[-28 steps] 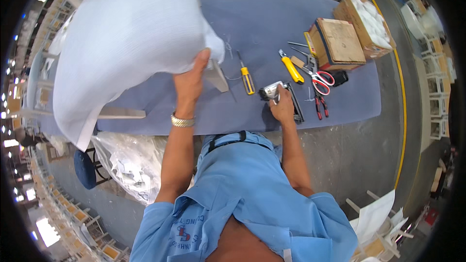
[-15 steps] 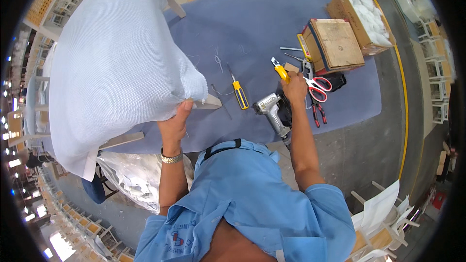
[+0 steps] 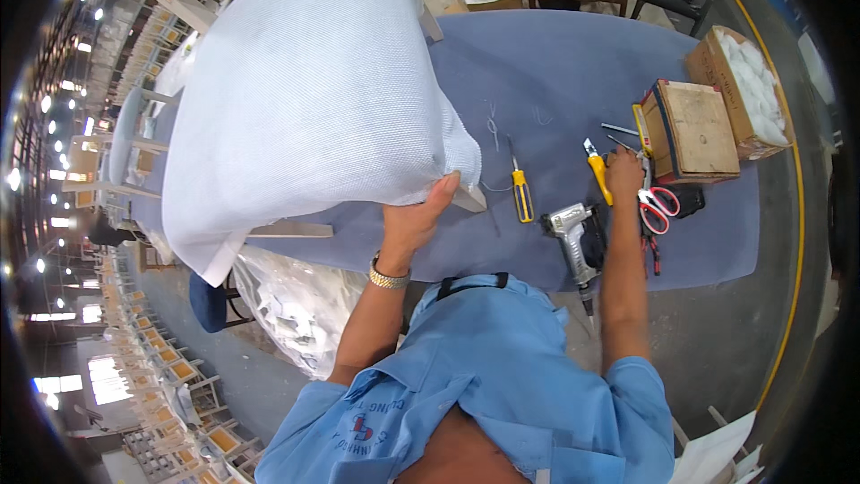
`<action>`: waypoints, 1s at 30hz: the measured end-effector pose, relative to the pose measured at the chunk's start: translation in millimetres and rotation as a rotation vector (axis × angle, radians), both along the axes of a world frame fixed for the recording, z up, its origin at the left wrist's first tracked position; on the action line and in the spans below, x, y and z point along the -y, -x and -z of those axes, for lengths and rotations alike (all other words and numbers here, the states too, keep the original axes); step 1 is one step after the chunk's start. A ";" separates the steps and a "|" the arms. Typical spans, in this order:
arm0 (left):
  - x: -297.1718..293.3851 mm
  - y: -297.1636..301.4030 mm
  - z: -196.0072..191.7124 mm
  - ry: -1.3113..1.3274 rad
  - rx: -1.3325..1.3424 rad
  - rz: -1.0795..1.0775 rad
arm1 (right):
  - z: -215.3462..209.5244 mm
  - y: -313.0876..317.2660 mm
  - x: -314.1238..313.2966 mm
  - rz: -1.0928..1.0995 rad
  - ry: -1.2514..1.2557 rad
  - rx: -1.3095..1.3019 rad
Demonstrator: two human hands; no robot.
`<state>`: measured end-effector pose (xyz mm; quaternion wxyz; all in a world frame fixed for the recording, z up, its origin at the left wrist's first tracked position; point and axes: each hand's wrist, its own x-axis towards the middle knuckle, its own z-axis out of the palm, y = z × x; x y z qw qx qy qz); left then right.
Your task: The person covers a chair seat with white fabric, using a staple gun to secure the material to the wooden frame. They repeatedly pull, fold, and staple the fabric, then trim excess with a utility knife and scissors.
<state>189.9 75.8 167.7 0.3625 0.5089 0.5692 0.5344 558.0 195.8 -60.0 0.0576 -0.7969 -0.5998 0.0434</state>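
A large upholstered chair (image 3: 305, 81) with pale woven fabric and whitish legs fills the left of the table. My left hand (image 3: 417, 220) grips the fabric at its near right corner, thumb on top and fingers hidden beneath. My right hand (image 3: 624, 177) is closed over the tools, its fingers bent down; what they hold is hidden. Just left of it lies a yellow utility knife (image 3: 599, 174). Red-and-white scissors (image 3: 659, 208) lie to its right, and a silver air stapler (image 3: 573, 237) is nearer me. A yellow-handled screwdriver (image 3: 522, 197) rests between my hands.
A closed cardboard box (image 3: 699, 130) and an open box of white stuffing (image 3: 757, 94) stand at the table's right end. Loose thread (image 3: 493, 125) lies on the blue-grey tabletop (image 3: 520, 63). A plastic bag (image 3: 291, 314) is below the near edge, at left.
My view has swung, so everything sits further right. My right hand has come off the utility knife, which now shows its full handle. My left hand still grips the chair corner.
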 end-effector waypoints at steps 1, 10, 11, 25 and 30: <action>0.9 1.4 0.1 0.044 0.023 0.009 | 1.6 -5.3 0.9 -0.059 0.024 -0.008; 2.4 6.2 -8.1 -0.014 0.119 0.078 | 21.0 -36.3 -17.3 -0.110 0.019 -0.199; 3.1 4.2 -8.2 -0.023 0.113 0.068 | 18.9 -37.2 -16.4 -0.156 -0.004 -0.184; 4.7 0.7 -9.8 -0.014 0.071 0.051 | -197.8 87.4 54.3 -0.332 -0.444 -1.486; 1.9 0.3 -6.1 -0.034 0.121 0.050 | -262.6 169.6 89.1 -0.713 -0.509 -1.468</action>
